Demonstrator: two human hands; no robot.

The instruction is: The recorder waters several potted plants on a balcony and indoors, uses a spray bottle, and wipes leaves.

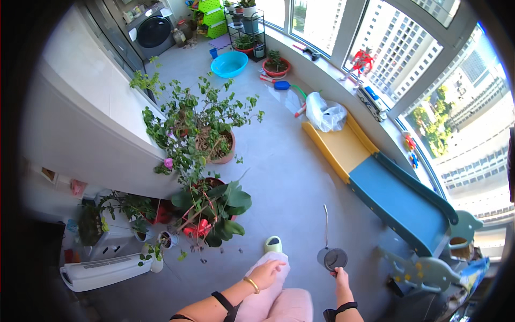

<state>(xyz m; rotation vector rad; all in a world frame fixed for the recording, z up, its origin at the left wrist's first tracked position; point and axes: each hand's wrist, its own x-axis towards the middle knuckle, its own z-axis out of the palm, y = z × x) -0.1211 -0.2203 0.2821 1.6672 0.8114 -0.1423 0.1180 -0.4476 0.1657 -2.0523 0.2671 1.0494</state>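
My right hand (340,279) grips the handle of a small grey watering can (333,259) whose thin long spout (325,220) points away from me over the grey floor. My left hand (265,273), with a gold bangle on the wrist, hovers empty with loosely spread fingers above my pink-trousered leg (268,300). A pale green slipper (273,244) shows at my foot. The nearest plant is a broad-leaved one in a red pot (214,206), to the left of my left hand.
A large bushy plant in a terracotta pot (222,147) stands further on, small pots (161,241) at the left. A yellow and blue slide (375,182) runs along the windows at right, with a white bag (325,114), blue basin (229,63) and washing machine (154,31) beyond.
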